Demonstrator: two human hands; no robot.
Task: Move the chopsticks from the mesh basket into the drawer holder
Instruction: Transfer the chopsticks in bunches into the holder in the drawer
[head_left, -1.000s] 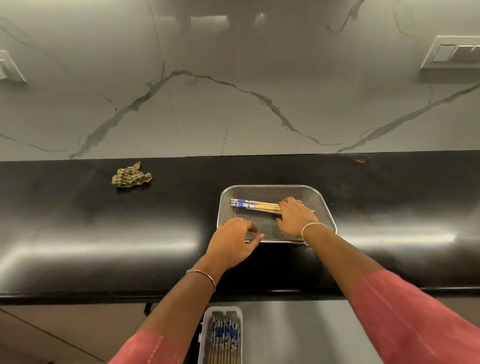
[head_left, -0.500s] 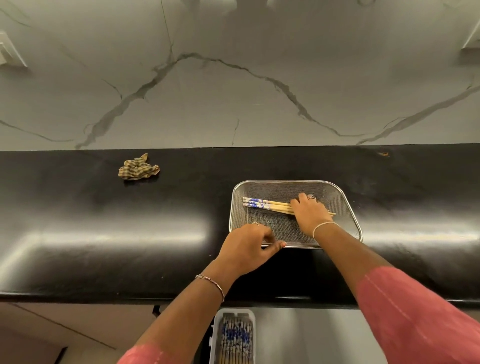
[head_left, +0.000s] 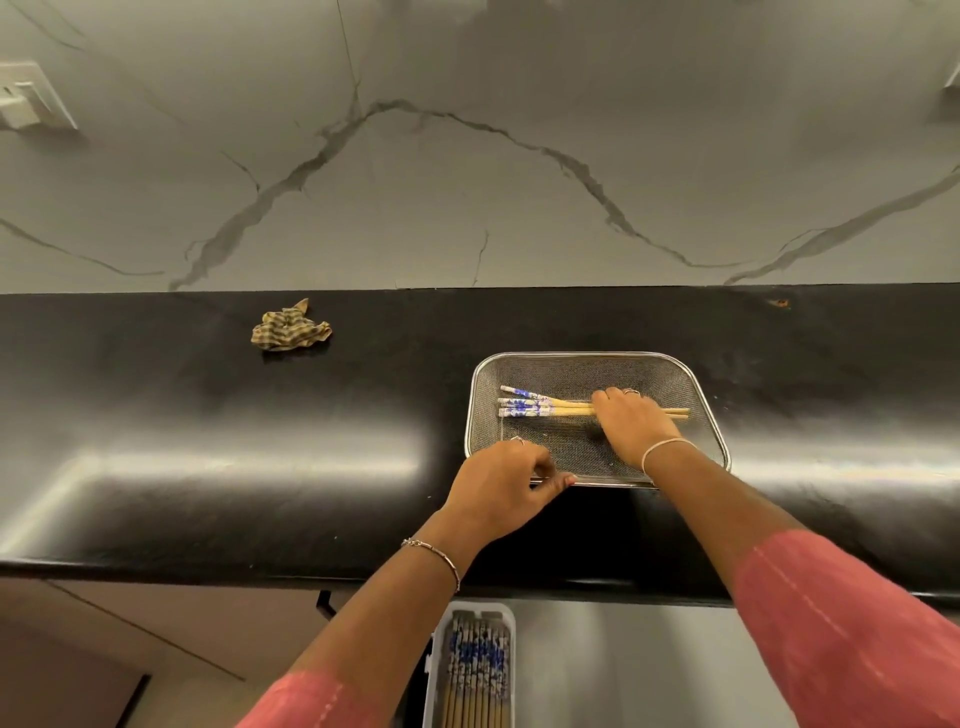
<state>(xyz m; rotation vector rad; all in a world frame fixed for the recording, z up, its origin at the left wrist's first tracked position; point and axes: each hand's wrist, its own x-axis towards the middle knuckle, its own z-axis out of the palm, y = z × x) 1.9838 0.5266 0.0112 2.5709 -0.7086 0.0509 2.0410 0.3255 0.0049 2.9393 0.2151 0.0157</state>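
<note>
The chopsticks (head_left: 540, 405) are pale wooden sticks with blue-and-white patterned ends, lying in a loose bundle across the floor of the mesh basket (head_left: 582, 366), their patterned ends toward the basket's left wall. The basket is a shallow rectangular tray of fine silver wire mesh with rounded corners and a bright metal rim, and it sits on a glossy black counter (head_left: 208, 415). Far left of the basket a crumpled checked cloth (head_left: 288, 328) lies on the counter, well apart. At the basket's near left corner the left hand (head_left: 501, 488) curls over the rim, fingers bent and thumb against its edge. Inside the basket the right hand (head_left: 636, 423) lies palm down across the sticks' plain ends, fingers closed over them. Below the basket, beyond the counter edge, a white drawer holder (head_left: 434, 670) contains many similar chopsticks packed side by side.
</note>
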